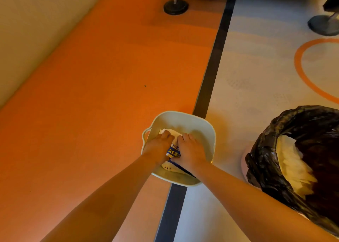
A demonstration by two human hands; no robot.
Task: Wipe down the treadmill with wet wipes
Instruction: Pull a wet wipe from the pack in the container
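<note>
A beige wall (pixel 27 31) runs along the far left edge of the floor. Beside it lies a broad strip of orange floor (pixel 110 76), with a small dark speck near its middle. At the far edge of this strip stands a round black foot (pixel 175 7) on a thin metal stem, under a dark machine body that is mostly out of view.

Near the middle of the floor sits a pale basin (pixel 183 114) with a loop handle on its left side. It straddles the dark stripe (pixel 214 58) that divides the orange strip from the pale grey floor (pixel 247 67) to the right. Inside the basin lies the pack of wet wipes (pixel 173 151), white with a blue label and printed characters.

Both bare forearms reach down into the basin. The left hand (pixel 158 148) lies on the left side of the pack with its fingers bent over the top edge, holding it. The right hand (pixel 191 153) grips the right side of the pack, fingers curled down onto it. The two hands are close together with the label showing between them.

Right of the basin, near the right edge of the floor, stands a bin lined with a black bag (pixel 293 131). Crumpled white wipes (pixel 293 165) lie inside it. Beyond it an orange ring (pixel 300 67) is painted on the grey floor, and a second round foot (pixel 323 24) stands at the far right corner.
</note>
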